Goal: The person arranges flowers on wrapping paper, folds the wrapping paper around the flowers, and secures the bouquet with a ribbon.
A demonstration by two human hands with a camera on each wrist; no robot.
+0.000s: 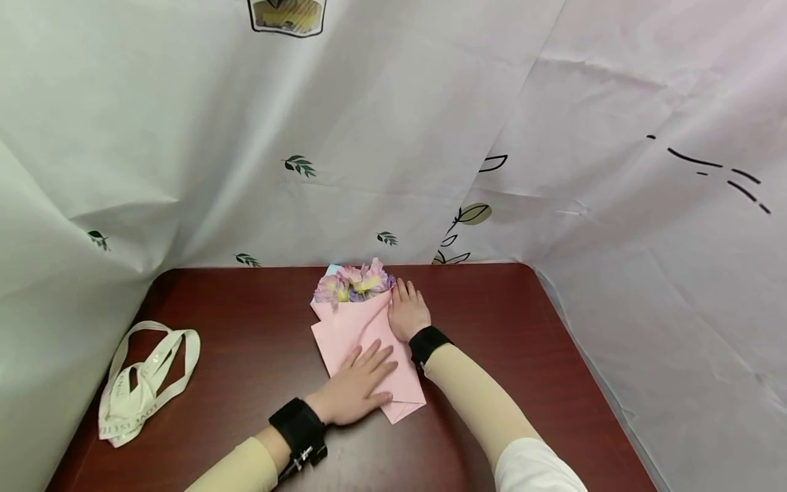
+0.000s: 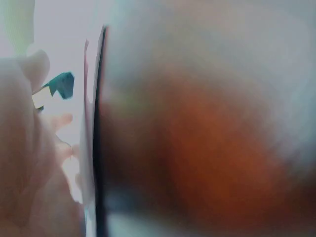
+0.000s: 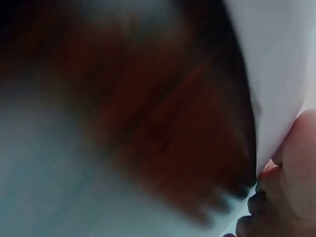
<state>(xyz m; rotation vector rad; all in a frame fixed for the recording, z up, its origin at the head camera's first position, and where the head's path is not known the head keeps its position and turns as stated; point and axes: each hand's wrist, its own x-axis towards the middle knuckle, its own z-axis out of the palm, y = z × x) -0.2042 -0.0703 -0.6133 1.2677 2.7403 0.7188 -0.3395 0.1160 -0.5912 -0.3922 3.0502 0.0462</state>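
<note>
A bouquet of pink and purple flowers point(image 1: 356, 281) lies in a folded pink paper wrap point(image 1: 352, 328) near the table's far edge. My left hand point(image 1: 358, 387) rests on the lower part of the wrap, fingers spread and straight. Along the upper right edge of the paper, close by the blooms, my right hand point(image 1: 408, 314) presses with straight fingers. A light blue corner point(image 1: 333, 269) peeks out behind the flowers. In the left wrist view part of the left hand point(image 2: 24, 148) shows at the side; the rest is blurred.
On the left of the dark red table point(image 1: 246, 321) lies a loose bundle of white printed ribbon point(image 1: 144, 383). A pale curtain point(image 1: 381, 137) with leaf prints hangs right behind the table and along its sides.
</note>
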